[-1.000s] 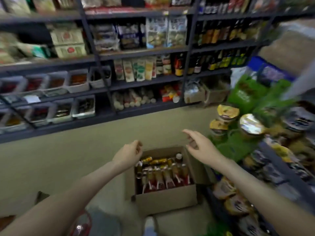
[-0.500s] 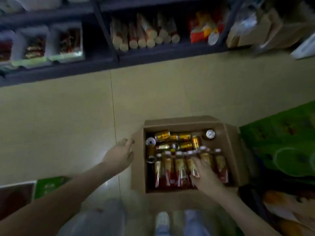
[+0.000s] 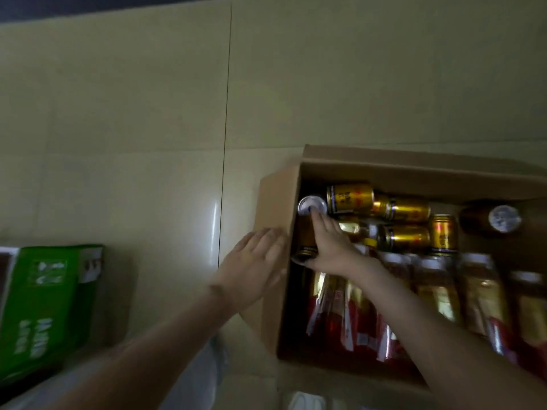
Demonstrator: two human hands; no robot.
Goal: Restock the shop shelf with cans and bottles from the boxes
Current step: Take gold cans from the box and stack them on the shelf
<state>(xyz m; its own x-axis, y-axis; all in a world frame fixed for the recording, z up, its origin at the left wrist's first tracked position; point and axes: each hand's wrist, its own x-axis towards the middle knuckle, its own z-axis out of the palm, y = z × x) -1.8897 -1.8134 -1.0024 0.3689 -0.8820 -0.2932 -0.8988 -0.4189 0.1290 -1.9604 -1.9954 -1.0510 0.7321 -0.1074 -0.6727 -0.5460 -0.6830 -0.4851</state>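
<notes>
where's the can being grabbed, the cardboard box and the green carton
can [image 3: 305, 235], head view, on its dark gold side, below the silver top
cardboard box [image 3: 275, 202], head view, on its left outer flap
green carton [image 3: 44, 306], head view, on its printed green face

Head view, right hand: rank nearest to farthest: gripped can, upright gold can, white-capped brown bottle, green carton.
1. gripped can: in the right hand, at the cardboard box left wall.
2. upright gold can: mid-box.
3. white-capped brown bottle: box's far right.
4. green carton: far left, outside the box.
</notes>
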